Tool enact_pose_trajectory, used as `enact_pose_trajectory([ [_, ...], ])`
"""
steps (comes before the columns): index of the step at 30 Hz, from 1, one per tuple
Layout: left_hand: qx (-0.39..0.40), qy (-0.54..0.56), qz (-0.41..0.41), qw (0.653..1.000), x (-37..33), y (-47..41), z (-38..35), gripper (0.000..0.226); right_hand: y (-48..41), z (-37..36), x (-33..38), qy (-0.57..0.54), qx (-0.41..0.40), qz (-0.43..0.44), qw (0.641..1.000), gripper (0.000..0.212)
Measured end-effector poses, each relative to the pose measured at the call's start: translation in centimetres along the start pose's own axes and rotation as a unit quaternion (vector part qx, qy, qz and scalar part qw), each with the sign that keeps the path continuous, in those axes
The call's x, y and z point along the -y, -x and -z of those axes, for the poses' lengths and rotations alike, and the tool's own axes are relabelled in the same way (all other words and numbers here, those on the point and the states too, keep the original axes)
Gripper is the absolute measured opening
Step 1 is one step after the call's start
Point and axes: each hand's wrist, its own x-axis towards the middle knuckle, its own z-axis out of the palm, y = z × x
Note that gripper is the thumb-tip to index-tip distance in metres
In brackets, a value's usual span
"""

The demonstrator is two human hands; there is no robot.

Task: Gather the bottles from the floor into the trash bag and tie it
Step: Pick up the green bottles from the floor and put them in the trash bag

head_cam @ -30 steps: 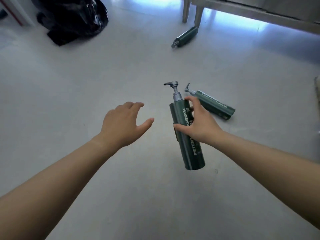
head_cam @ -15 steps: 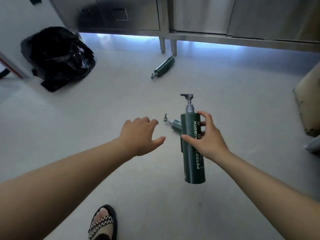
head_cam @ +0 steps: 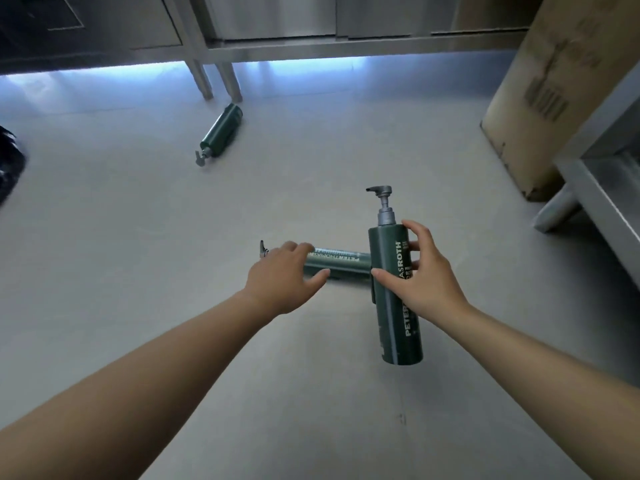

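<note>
A dark green pump bottle point(head_cam: 393, 306) is held off the floor point(head_cam: 121, 271) by the right hand point(head_cam: 420, 282), nearly upright with its grey pump at the top. The fingers point(head_cam: 417, 233) are wrapped round the far side of the body and the thumb is pressed on the near side, so the bottle is firmly grasped.

A second bottle point(head_cam: 337, 263) is seen lying on its side on the floor just behind the held one, with its pump pointed left. The left hand point(head_cam: 280, 275) is placed over its pump end, with the fingers point(head_cam: 294, 249) curved across the top and the thumb set against the near side of the body. Whether this grasp is closed cannot be told.

A third bottle point(head_cam: 221, 135) is left lying on the floor well apart from both hands, close to the legs of a steel counter point(head_cam: 277, 15). A part of the black trash bag point(head_cam: 8, 164) is seen at the left edge. A cardboard box point(head_cam: 554, 81) and a steel shelf point(head_cam: 606, 188) are seen at the right.
</note>
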Motion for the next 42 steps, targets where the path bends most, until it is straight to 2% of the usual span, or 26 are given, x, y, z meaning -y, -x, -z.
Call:
enact_pose_trajectory([
  [5, 0.029, 0.029, -0.016, 0.999, 0.9, -2.8, -3.9, 0.054, 1.2, -1.6, -2.5, -0.022, -0.064, -0.069, 0.995, 0.084],
  [9, 0.051, -0.005, -0.083, 0.995, 1.8, -4.8, -6.7, 0.056, 2.2, -2.2, -4.2, -0.022, -0.077, -0.086, 0.993, 0.085],
  [11, 0.057, 0.012, -0.104, 0.993, 1.9, -5.4, -7.6, 0.056, 2.7, -2.2, -4.4, -0.033, -0.080, -0.100, 0.991, 0.085],
  [20, 0.042, 0.024, -0.069, 0.996, 2.2, -7.4, -10.8, 0.059, 3.2, -2.9, -5.4, -0.054, -0.077, -0.121, 0.988, 0.084],
  [29, 0.012, 0.062, -0.188, 0.980, 5.5, -4.5, -10.4, 0.049, 3.0, -3.5, -5.9, -0.055, -0.061, -0.114, 0.990, 0.084],
  [32, 0.011, 0.112, -0.155, 0.981, 5.8, -4.1, -9.9, 0.039, 3.1, -4.1, -5.7, -0.058, -0.053, -0.110, 0.991, 0.084],
  [34, -0.007, 0.123, -0.105, 0.987, 5.5, -3.5, -10.1, 0.028, 3.2, -4.5, -5.6, -0.055, -0.047, -0.109, 0.991, 0.084],
  [35, -0.023, 0.132, -0.065, 0.989, 5.3, -3.1, -10.3, 0.030, 3.3, -4.6, -5.5, -0.053, -0.045, -0.108, 0.992, 0.084],
  [37, -0.041, 0.165, 0.037, 0.985, 4.7, -2.2, -10.6, 0.049, 3.4, -5.0, -5.2, -0.052, -0.043, -0.105, 0.992, 0.084],
  [39, -0.028, 0.203, 0.122, 0.971, 4.5, -1.7, -11.0, 0.069, 3.7, -5.2, -5.1, -0.057, -0.041, -0.104, 0.992, 0.084],
  [42, 0.023, 0.278, 0.146, 0.949, 4.9, -1.4, -11.6, 0.078, 4.2, -5.2, -5.1, -0.059, -0.030, -0.108, 0.992, 0.084],
])
